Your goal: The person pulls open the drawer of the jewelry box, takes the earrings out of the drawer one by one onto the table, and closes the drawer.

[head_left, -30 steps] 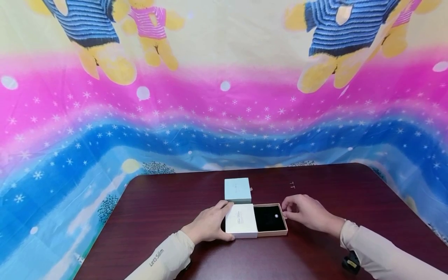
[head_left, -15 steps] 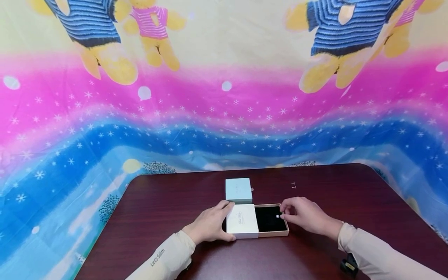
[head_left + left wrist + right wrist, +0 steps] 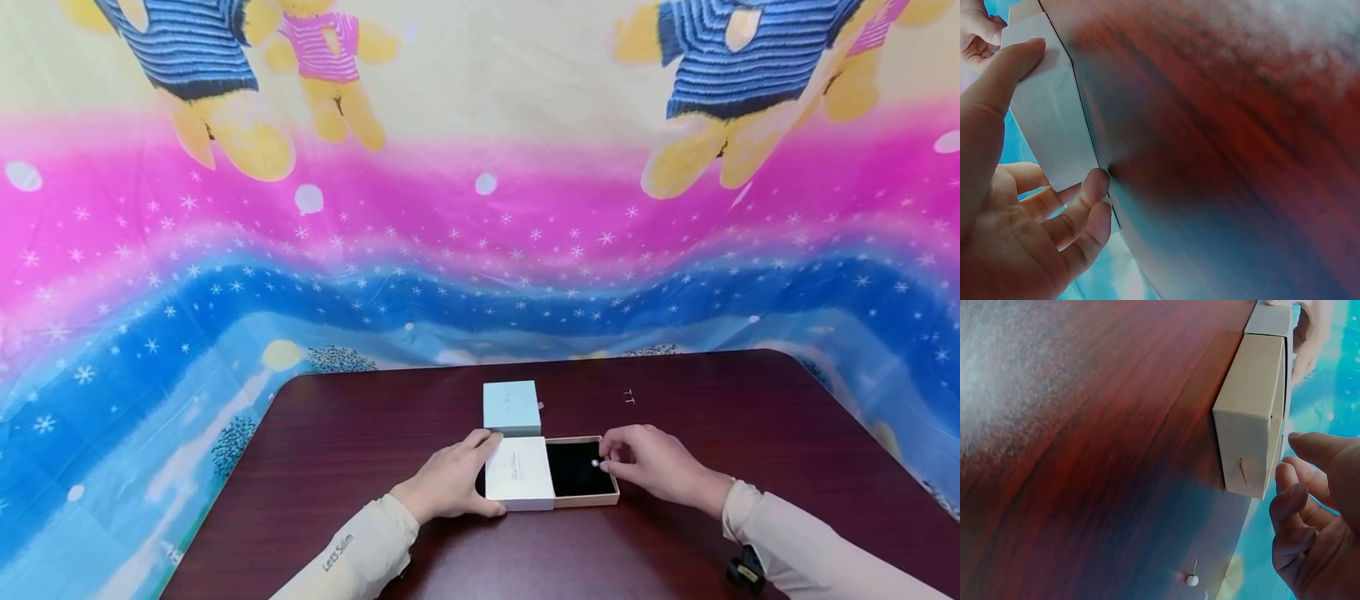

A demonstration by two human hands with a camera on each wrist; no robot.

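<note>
My left hand (image 3: 450,478) grips the white sleeve (image 3: 517,473) of a jewellery box, thumb on the near side and fingers at the left end and far side. The box's drawer (image 3: 585,502) stands partly slid out to the right, showing a black insert (image 3: 573,471). A small pearl-like bead (image 3: 596,463) sits on the insert near its right end. My right hand (image 3: 660,458) is at the drawer's right end, thumb tip beside the bead. In the right wrist view, thumb and forefinger (image 3: 1286,475) stand slightly apart above the drawer's edge, with nothing seen between them.
A light blue box (image 3: 510,405) with a small tab stands right behind the white one. Two thin pins (image 3: 628,397) lie on the dark wooden table (image 3: 360,425) at the back right; one shows a pearl head (image 3: 1192,580) up close. A printed cloth (image 3: 480,250) hangs behind.
My right hand has shifted slightly left, from outside the drawer's right end to over it, its thumb now next to the bead. The left hand and the box have stayed in place.
</note>
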